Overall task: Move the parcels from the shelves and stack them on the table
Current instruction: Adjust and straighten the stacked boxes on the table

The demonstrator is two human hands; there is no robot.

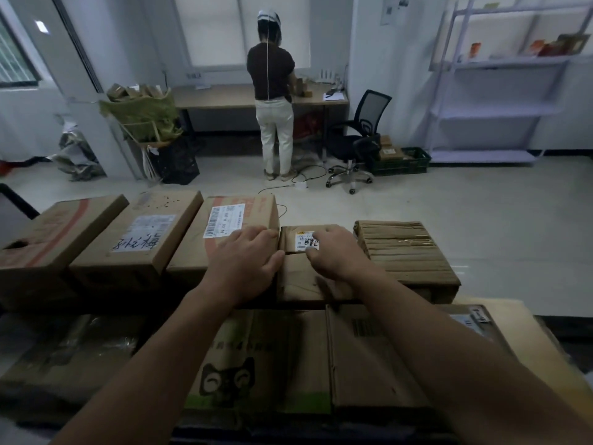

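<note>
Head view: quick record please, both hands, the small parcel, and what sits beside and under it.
left hand: rests on the near right corner of the barcode-label box
right hand: on top of the small parcel, partly over its label; grip unclear
small parcel: between the barcode-label box and the corrugated parcel
tier below: cat-face box in front
</note>
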